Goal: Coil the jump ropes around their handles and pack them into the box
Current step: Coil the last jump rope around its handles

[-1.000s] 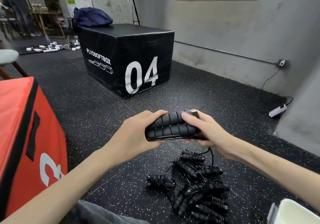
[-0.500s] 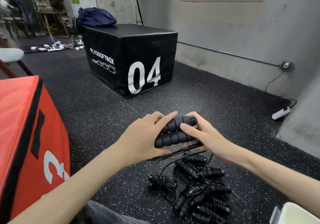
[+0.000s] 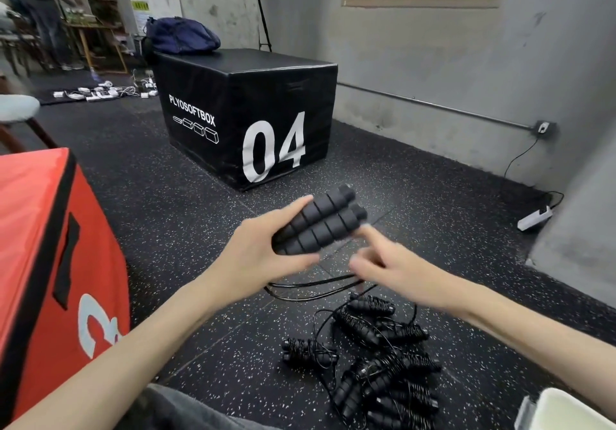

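Your left hand clamps two ribbed black foam handles side by side at frame centre, tips angled up-right. Your right hand is motion-blurred just right of them; cord runs under it, but can't tell if the fingers are pinching it. White box is cut off at lower right. Pile of coiled ropes sits on the floor at lower centre. Both forearms reach in from the bottom edge.
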